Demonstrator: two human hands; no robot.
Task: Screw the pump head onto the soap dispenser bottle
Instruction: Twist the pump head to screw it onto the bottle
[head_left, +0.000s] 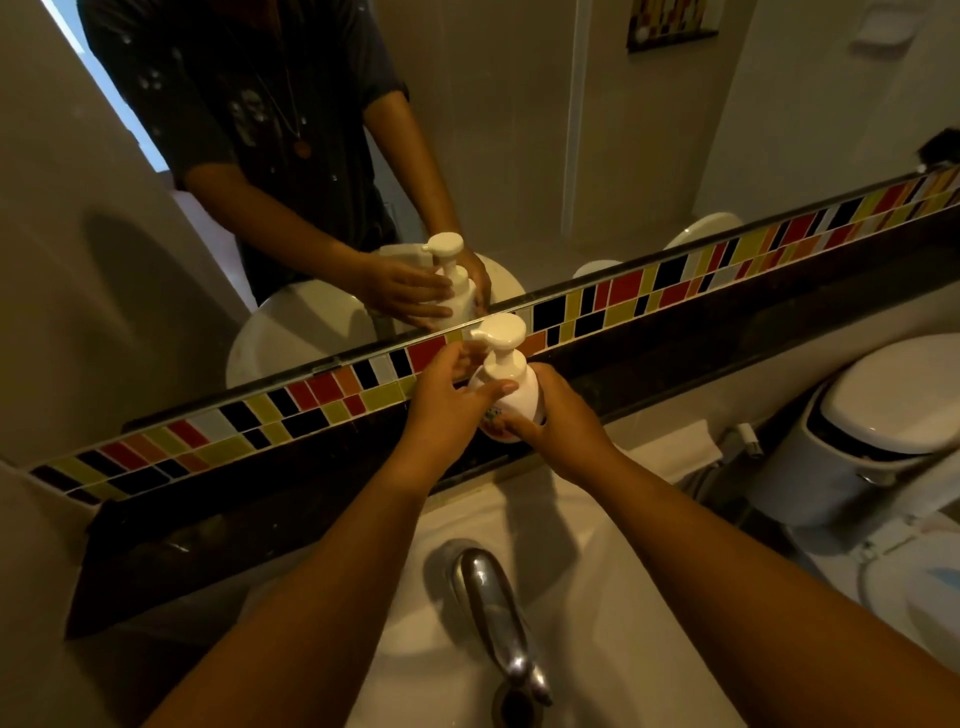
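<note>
Both hands are on the job, up by the dark ledge under the mirror. Right hand (558, 415) is wrapped round the lower body of the soap dispenser bottle (511, 402), fingers curled in and clamped on it from the right and underneath, holding it upright just above, or maybe resting on, the ledge (675, 332); can't tell which from this angle. Left hand (449, 402) comes in from the other side, thumb and forefinger closed on the bottle's shoulder and collar, just below the pump head (498, 335), other fingers reaching behind the neck.

Pump head already sits on the bottle, nozzle pointing left, stem straight. So the step in hand looks like the threading/tightening itself, prob. mid-way or near the end; collar is part hidden by the left fingers, so how far it's seated isn't clear. Next move, as I judge it: right hand keeps the bottle from turning, left re-grips the collar and twists clockwise till it stops, w/o tilting the stem and cross-threading. Bottle is smooth plastic and may be slick, so a firm hold low down matters.

Writing: bottle is white w/ a small coloured graphic low on the front, red and orange bits, half covered by the fingers. No brand or text readable. Mirror (519, 130) shows the same grip from behind, no label visible there either. Below are the white sink (597, 597) and chrome tap (493, 608), well apart from the hands.
</note>
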